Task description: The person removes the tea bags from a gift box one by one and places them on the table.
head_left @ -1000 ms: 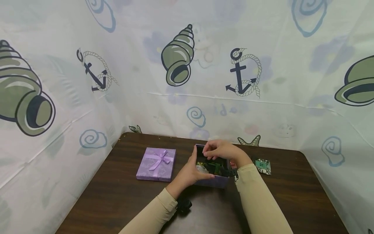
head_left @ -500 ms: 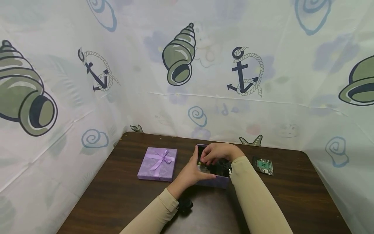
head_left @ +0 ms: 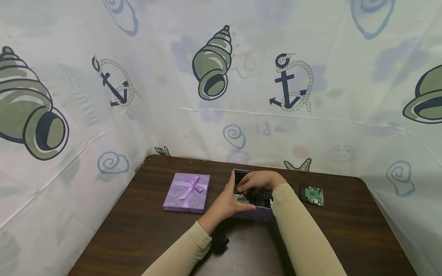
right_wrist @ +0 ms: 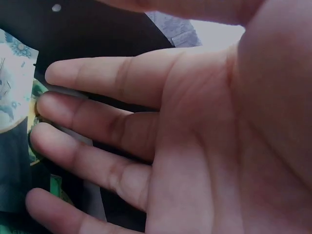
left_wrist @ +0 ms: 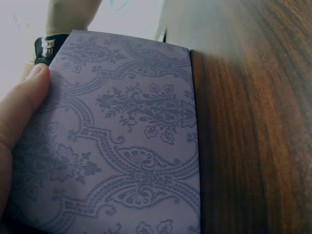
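Note:
A purple patterned open box with a dark inside stands on the table. My left hand rests against its left front corner, fingers straight along the left side and thumb along the front rim. In the left wrist view the thumb lies at the edge of the box's damask-patterned wall. My right hand reaches into the box from the back right. Its fingers look extended and loose in the right wrist view, with the fingertips right at small flat packets. One packet has a pale floral print; others are dark, green and yellow, partly hidden.
The purple box lid with a ribbon bow lies left of the box. A dark packet with a green label lies on the table to the right. A printed cloth hangs behind the table.
My right hand has lowered from above the box and moved slightly left and down into it. The left hand stays at the corner; box and lid keep their places.

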The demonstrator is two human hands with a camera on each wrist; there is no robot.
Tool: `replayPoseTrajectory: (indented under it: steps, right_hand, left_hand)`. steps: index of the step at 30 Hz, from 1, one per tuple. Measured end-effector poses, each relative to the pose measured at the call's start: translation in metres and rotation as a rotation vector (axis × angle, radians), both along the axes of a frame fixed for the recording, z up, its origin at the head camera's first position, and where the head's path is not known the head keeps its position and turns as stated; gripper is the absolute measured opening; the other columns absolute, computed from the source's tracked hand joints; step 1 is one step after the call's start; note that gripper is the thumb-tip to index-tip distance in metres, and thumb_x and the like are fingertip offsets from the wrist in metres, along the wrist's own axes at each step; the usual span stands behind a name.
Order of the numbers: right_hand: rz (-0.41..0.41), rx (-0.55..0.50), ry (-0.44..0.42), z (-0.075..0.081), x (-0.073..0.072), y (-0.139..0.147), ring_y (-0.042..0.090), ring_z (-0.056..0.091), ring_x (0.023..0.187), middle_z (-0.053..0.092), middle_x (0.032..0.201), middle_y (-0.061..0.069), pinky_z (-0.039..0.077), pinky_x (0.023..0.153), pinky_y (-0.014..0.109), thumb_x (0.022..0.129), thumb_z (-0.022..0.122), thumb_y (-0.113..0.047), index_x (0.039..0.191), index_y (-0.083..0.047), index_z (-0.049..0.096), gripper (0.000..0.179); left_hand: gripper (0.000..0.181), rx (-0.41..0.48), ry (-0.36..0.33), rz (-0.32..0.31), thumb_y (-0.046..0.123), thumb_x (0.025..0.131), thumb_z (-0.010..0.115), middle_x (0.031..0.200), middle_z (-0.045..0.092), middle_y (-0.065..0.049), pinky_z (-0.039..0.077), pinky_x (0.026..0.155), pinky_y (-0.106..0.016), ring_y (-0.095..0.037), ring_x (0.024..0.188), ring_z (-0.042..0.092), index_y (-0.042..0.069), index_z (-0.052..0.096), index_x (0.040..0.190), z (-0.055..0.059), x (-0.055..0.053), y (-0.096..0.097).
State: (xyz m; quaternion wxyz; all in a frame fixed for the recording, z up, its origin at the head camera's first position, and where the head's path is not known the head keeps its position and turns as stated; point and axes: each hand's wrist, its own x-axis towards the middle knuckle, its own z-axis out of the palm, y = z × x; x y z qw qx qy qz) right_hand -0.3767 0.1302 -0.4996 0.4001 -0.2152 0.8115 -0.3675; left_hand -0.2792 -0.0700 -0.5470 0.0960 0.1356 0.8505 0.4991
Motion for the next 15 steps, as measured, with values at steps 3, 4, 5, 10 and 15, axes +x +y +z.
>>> replayPoseTrajectory:
  steps: [3, 4, 5, 10, 15]
  right_hand:
    - [0.022, 0.0, -0.008, -0.0013, -0.0011, 0.0001, 0.024, 0.069, 0.126, 0.074, 0.138, 0.005, 0.046, 0.123, 0.056, 0.107, 0.069, -0.032, 0.139, -0.008, 0.075, 0.04]
    - [0.027, -0.002, -0.009, -0.0017, -0.0013, 0.0004, 0.023, 0.069, 0.126, 0.075, 0.137, 0.004, 0.045, 0.123, 0.056, 0.107, 0.069, -0.032, 0.138, -0.009, 0.075, 0.039]
    - [0.028, -0.005, -0.009, -0.0018, -0.0014, 0.0005, 0.023, 0.069, 0.124, 0.075, 0.136, 0.004, 0.046, 0.123, 0.055, 0.107, 0.069, -0.032, 0.137, -0.009, 0.076, 0.038]
    - [0.017, -0.061, -0.005, -0.0021, -0.0029, 0.0026, 0.021, 0.07, 0.117, 0.076, 0.133, 0.005, 0.052, 0.117, 0.05, 0.107, 0.068, -0.026, 0.133, -0.007, 0.078, 0.033]
    - [0.031, -0.105, -0.022, -0.0033, -0.0033, 0.0032, 0.02, 0.068, 0.112, 0.074, 0.123, 0.002, 0.054, 0.112, 0.049, 0.107, 0.067, -0.02, 0.123, -0.006, 0.078, 0.024]
  left_hand:
    - [0.15, -0.008, -0.004, 0.007, 0.062, 0.074, 0.098, 0.183, 0.016, -0.019, 0.038, 0.126, -0.066, -0.043, 0.165, 0.029, 0.042, -0.013, 0.173, -0.0017, -0.0002, 0.0009]
    - [0.15, -0.006, -0.006, 0.006, 0.062, 0.074, 0.098, 0.183, 0.015, -0.019, 0.038, 0.126, -0.066, -0.043, 0.165, 0.029, 0.041, -0.013, 0.173, -0.0019, -0.0004, 0.0011]
    - [0.15, -0.003, -0.007, 0.006, 0.061, 0.074, 0.098, 0.183, 0.015, -0.019, 0.037, 0.126, -0.066, -0.043, 0.165, 0.028, 0.041, -0.013, 0.173, -0.0016, -0.0002, 0.0012]
    - [0.151, 0.013, 0.008, 0.002, 0.061, 0.073, 0.098, 0.182, 0.017, -0.019, 0.037, 0.127, -0.064, -0.042, 0.165, 0.03, 0.038, -0.011, 0.175, 0.0006, -0.0014, 0.0016]
    - [0.151, 0.03, 0.004, -0.002, 0.059, 0.073, 0.099, 0.182, 0.019, -0.018, 0.04, 0.126, -0.062, -0.04, 0.163, 0.034, 0.035, -0.01, 0.175, -0.0006, -0.0027, 0.0015]
